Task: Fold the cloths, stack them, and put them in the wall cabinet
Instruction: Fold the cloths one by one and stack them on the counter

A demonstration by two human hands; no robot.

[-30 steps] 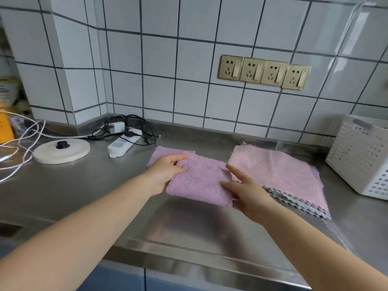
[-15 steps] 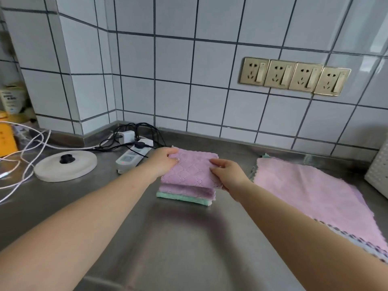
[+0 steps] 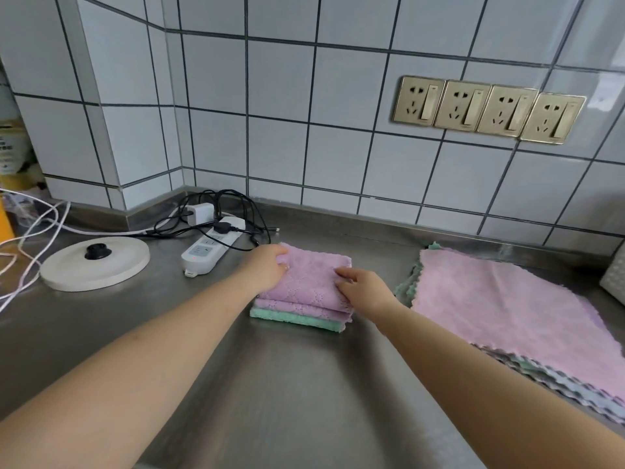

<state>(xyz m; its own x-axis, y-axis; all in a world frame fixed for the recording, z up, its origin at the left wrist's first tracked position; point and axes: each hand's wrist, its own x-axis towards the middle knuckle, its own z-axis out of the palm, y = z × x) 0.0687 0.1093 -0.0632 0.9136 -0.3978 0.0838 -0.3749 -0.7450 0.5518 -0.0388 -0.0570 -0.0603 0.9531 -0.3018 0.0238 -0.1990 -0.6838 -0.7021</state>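
Both hands are on a small stack of folded cloths [image 3: 304, 299] in the middle of the steel table [image 3: 270, 384]. The top folded purple cloth [image 3: 311, 279] lies on a second purple one, and a green cloth [image 3: 291, 318] sits at the bottom, its near edge poking out. The left hand [image 3: 267, 267] grips the top cloth at its far left corner, fingers curled over the edge. The right hand [image 3: 363, 287] pinches the same cloth along its right side, fingertips bent down onto the fabric — so each hand has hold of the top piece, one on each side.

To the right, well apart from the folded stack, lies a pile of unfolded cloths [image 3: 500, 306] spread flat, a pink one on top with green and grey scalloped edges showing beneath at its left and near sides. At the far right edge a white perforated basket [image 3: 614, 275] is only partly in sight.

To the left of the stack, just beside the left hand, a white power strip [image 3: 211, 250] lies with black cables [image 3: 223, 211] and a white charger [image 3: 199, 211] plugged in. Further left sits a round white kettle base [image 3: 94, 264] with a black centre, and white cords [image 3: 30, 238] loop off the left edge. On the tiled wall [image 3: 270, 113] behind, up to the right, is a row of four gold sockets [image 3: 488, 110].
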